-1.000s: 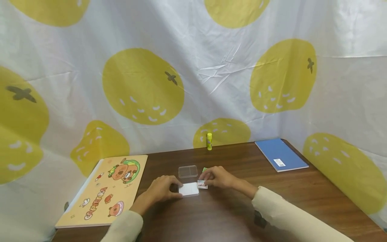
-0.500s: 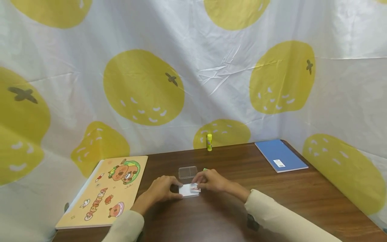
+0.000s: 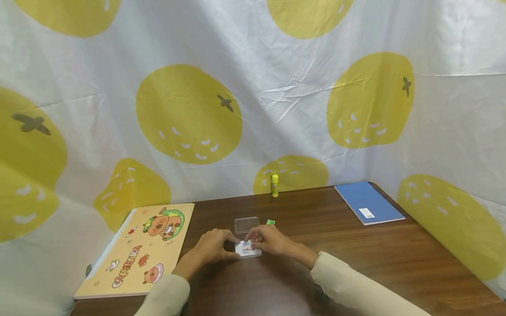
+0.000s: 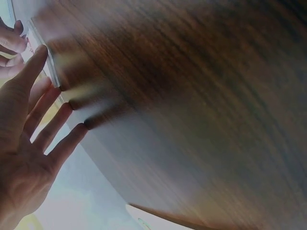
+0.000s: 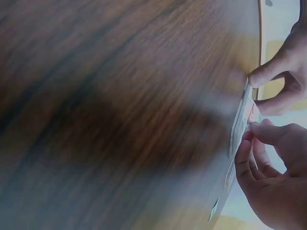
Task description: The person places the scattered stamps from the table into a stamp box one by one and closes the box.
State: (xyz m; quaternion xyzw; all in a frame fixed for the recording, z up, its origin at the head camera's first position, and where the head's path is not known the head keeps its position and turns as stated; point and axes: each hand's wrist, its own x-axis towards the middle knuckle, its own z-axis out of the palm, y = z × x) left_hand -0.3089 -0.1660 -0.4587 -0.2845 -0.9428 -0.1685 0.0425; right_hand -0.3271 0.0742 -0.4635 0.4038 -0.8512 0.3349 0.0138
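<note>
In the head view, a shallow clear plastic case [image 3: 253, 256] with a white surface [image 3: 239, 249] inside lies on the wooden table. My left hand [image 3: 213, 245] holds its left end, thumb at the near edge and index finger at the far side. From the right, my right hand [image 3: 273, 240] pinches a small printed card [image 3: 247, 249] with red and white marks, over the white surface. The right wrist view shows thumb and index finger at the card's edge [image 5: 252, 114]. In the left wrist view, the left hand's other fingers [image 4: 67, 143] reach out beyond the case.
A clear lid [image 3: 247, 224] lies just behind the case, with a small green card [image 3: 270, 222] to its right. A yellow glue stick [image 3: 275, 186] stands at the back. A capybara-printed folder [image 3: 138, 250] lies left, a blue notebook [image 3: 369, 203] back right.
My right hand has moved left, bringing the small printed card from beside the case to over its white surface. The green card now shows fully. My left hand has stayed put.
</note>
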